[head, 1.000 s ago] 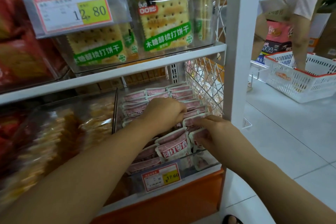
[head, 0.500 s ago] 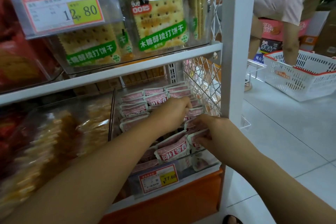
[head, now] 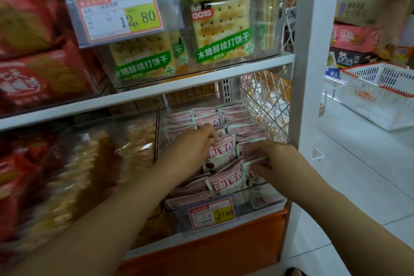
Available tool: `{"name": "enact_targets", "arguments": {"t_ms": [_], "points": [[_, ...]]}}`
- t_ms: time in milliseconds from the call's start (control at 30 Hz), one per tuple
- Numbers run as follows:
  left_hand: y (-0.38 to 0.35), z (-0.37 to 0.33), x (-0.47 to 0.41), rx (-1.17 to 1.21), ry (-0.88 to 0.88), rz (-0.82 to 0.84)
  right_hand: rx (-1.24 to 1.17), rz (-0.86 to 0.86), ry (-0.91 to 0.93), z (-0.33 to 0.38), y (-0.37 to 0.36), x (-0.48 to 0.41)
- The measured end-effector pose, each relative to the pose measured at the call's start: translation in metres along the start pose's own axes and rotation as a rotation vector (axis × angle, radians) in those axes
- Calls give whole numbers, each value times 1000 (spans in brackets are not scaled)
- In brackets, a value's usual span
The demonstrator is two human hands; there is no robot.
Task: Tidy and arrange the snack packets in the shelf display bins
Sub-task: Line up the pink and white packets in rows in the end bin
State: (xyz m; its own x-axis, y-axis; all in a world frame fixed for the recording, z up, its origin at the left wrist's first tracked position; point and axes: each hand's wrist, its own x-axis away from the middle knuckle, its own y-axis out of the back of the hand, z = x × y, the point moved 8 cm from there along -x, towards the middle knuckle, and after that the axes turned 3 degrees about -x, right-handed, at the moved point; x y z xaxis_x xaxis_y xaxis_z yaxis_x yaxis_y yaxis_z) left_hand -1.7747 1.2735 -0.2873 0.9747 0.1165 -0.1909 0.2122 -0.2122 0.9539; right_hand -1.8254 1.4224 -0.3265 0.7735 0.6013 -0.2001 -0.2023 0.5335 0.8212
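A clear bin (head: pixel 264 201) on the lower shelf holds several small pink-and-white snack packets in rows. My left hand (head: pixel 192 143) reaches into the middle of the bin and pinches the top edge of one upright packet (head: pixel 220 152), which stands higher than its neighbours. My right hand (head: pixel 273 161) is at the right side of the bin, its fingers curled round the tops of the packets (head: pixel 254 169) in the right row. Another packet (head: pixel 226 182) stands upright at the front, between my hands.
A yellow price tag (head: pixel 211 213) hangs on the bin front. The bin above holds green-labelled cracker packs (head: pixel 221 29). A wire mesh panel (head: pixel 264 101) and white post (head: pixel 313 51) bound the shelf on the right. A white basket (head: pixel 378 98) sits on the floor.
My left hand has lifted one packet upright out of the middle row. My right hand stays on the right row. The view has shifted closer and to the left.
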Motion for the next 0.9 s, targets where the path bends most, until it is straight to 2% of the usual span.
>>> {"name": "enact_targets", "arguments": {"t_ms": [233, 367, 533, 733, 900], "points": [[-32, -10, -13, -26, -91, 144, 1, -7, -10, -1, 0, -1], [-35, -4, -13, 9, -83, 183, 9, 11, 8, -3, -3, -1], [-49, -1, -10, -199, -133, 268, 70, 29, 1, -4, -6, -5], [-48, 4, -29, -151, -123, 326, 121, -32, -38, -1, -8, -13], [-50, 16, -40, -120, -76, 476, 186, -9, -36, 5, -12, -32]]}}
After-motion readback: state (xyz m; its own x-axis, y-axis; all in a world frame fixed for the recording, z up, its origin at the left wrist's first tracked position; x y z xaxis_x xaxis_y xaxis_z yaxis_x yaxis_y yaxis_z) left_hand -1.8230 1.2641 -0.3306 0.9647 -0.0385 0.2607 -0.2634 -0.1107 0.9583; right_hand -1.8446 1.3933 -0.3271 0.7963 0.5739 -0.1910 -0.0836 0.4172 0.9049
